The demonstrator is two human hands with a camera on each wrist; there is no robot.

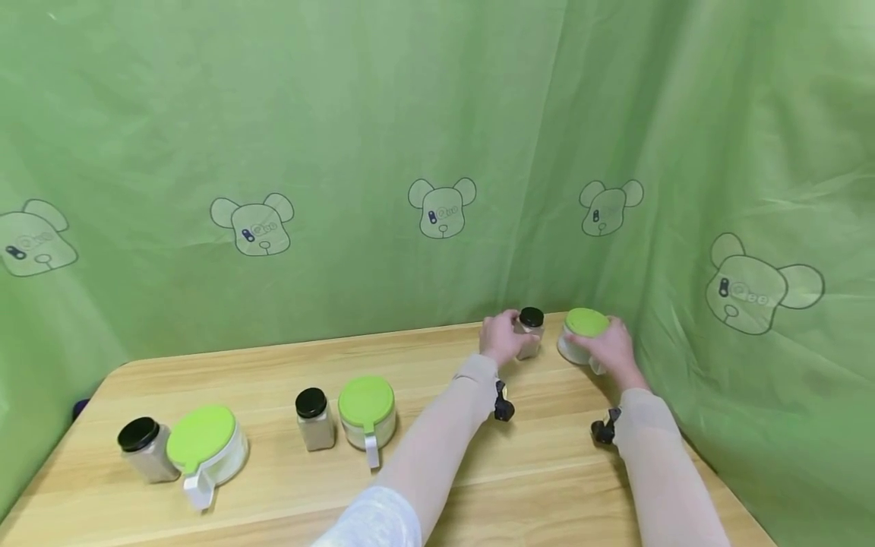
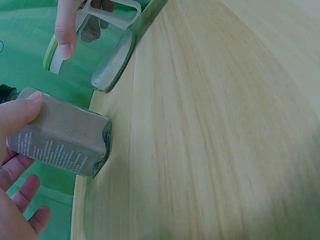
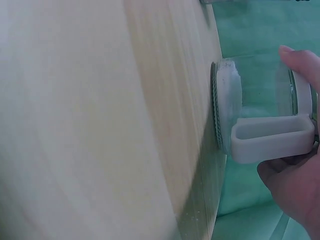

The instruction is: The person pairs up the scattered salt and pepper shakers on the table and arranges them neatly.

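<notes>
At the back right of the table, my left hand (image 1: 501, 339) grips a square spice jar (image 2: 65, 132) between thumb and fingers. Brownish powder fills this jar, its lid (image 1: 531, 317) is black, and printed text runs along one side. To its right, my right hand (image 1: 613, 351) holds a round glass seasoning pot (image 1: 586, 322) near its green lid. In the right wrist view the pot's white handle (image 3: 272, 139) points toward the camera, and white contents (image 3: 229, 100) lie at the bottom. Both containers stand upright, a small gap apart, with their bases at the tabletop.
On the wooden table (image 1: 533, 479), another black-lidded jar (image 1: 316, 425) and green-lidded pot (image 1: 367, 410) stand mid-left. A similar jar (image 1: 152, 456) and pot (image 1: 208, 444) sit at the far left. A green curtain (image 1: 342, 152) with bear prints hangs behind and along the right side.
</notes>
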